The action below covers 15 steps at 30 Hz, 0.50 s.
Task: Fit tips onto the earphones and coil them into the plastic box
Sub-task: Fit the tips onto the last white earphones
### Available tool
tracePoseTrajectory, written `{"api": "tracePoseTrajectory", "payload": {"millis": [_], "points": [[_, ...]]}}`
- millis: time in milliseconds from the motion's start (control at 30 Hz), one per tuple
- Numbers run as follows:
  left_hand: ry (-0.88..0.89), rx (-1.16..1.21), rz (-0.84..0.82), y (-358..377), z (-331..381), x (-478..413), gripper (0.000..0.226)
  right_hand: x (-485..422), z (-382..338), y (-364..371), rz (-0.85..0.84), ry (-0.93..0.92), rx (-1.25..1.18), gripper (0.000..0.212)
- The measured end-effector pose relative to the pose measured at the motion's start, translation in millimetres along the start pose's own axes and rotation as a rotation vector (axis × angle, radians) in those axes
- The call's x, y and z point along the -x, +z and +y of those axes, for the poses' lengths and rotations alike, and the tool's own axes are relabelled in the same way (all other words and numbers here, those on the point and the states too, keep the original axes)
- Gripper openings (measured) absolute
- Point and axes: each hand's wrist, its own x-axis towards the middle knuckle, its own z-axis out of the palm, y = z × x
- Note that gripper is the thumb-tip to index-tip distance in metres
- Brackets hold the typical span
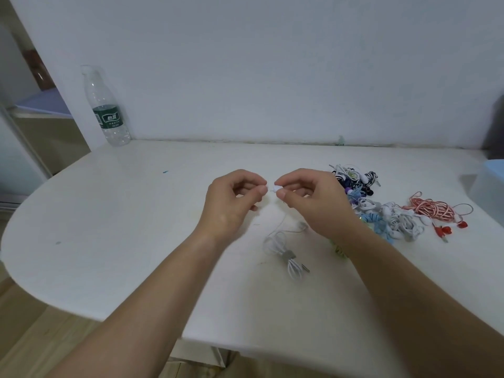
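Left hand point(234, 197): raised over the table point(141, 214), thumb and forefinger pinched together; whatever they hold is too small to make out.
Right hand point(308, 199): pinching a small white earbud point(275, 189), right at the left fingertips.
White earphone cable point(285, 253): bundled on the table below the hands, one strand running up to the earbud.
Earphone pile point(387, 211): mixed colours, just right of the right hand.
Water bottle point(105, 107): upright, far left corner.

White wall point(272, 64), wooden floor point(32, 331)
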Motion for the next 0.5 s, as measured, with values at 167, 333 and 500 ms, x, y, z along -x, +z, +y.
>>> {"api": "tracePoseTrajectory", "payload": {"millis": [167,333,500], "points": [[-0.046,0.104,-0.07,-0.4,0.6,-1.4,0.014,0.2,0.2,1.6,-0.035,-0.011,-0.074,0.018],[-0.025,0.105,-0.083,-1.4,1.3,-1.5,0.019,-1.2,1.2,1.4,-0.021,0.009,-0.126,0.014],[0.001,0.074,-0.083,-1.5,2.2,-1.0,0.016,0.0,3.1,4.3,0.002,-0.019,-0.09,0.012]]}}
